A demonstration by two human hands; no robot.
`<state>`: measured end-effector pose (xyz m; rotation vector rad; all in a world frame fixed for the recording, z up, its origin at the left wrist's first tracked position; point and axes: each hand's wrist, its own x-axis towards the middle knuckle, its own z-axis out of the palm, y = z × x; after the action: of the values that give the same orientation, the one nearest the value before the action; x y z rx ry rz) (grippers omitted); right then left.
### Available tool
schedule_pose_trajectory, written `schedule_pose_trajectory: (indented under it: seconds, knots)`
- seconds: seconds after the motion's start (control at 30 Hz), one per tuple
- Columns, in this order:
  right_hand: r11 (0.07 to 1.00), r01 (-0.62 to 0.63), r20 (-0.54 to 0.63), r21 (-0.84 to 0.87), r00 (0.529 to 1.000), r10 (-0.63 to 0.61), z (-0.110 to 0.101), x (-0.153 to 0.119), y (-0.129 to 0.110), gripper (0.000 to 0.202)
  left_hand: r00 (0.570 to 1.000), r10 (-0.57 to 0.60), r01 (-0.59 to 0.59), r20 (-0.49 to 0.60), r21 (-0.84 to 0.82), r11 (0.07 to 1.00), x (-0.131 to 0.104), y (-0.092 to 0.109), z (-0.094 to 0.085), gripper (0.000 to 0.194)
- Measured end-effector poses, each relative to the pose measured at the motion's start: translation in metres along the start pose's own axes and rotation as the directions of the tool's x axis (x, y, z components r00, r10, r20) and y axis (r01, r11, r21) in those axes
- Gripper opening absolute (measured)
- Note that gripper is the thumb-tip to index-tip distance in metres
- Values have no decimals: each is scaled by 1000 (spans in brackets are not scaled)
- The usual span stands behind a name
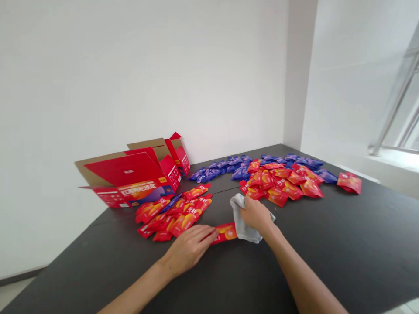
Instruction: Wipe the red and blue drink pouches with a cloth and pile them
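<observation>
The right grip (257,213) is closing snugly around a bunched pale grey cloth (242,226), whose loose folds are spilling out on both sides of the hand. The cloth is covering the 3 o'clock end of a red packet (226,233), which is lying on the tabletop (294,266) between the two hands. The left grip (191,245) is resting over the packet's 9 o'clock end with its fingers close together and slightly curved; whether they are pinching the packet or only pressing on it, I cannot tell.

Out from that packet, at 10 o'clock, a loose heap of red packets (190,216) is spreading just beyond the left grip, and one dark blue packet (173,203) is showing among them. Farther along 10 o'clock, printed red cartons (121,170) are standing near the wall (209,78) with their flaps hanging open.

At 1 o'clock, a larger red pile (281,183) is lying beyond the right grip. Blue packets (225,166) are stretching from 12 o'clock round to 1 o'clock, partly behind that pile. At 2 o'clock, a separate red pouch (349,182) is sitting near the tabletop's far right edge.
</observation>
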<state>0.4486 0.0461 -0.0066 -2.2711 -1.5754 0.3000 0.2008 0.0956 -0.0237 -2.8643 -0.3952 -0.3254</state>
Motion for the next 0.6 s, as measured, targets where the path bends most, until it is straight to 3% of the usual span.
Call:
schedule_pose_trajectory:
  seconds: [0.1,0.2,0.33,0.5,0.53,0.6]
  knots:
    - [993,104,67,-63,993,-100,10,-3,-6,28,985,-144,156,92,-139,978,-16,29,-11,50]
    - [975,189,81,-117,980,-180,18,-9,-13,28,947,-307,322,96,-277,906,-19,44,-12,51]
    - [933,326,76,-155,945,-317,26,-29,-30,27,881,-464,452,98,-469,759,-15,46,-4,43]
    - [836,523,111,-163,852,-512,42,-59,-59,26,847,-497,510,189,-551,661,-9,40,-2,49]
    - [828,536,120,-168,844,-522,44,-62,-63,26,846,-495,514,199,-556,654,-8,39,-2,50]
    - [856,475,102,-206,880,-464,46,-62,-66,23,825,-510,550,245,-555,624,-8,37,-3,51]
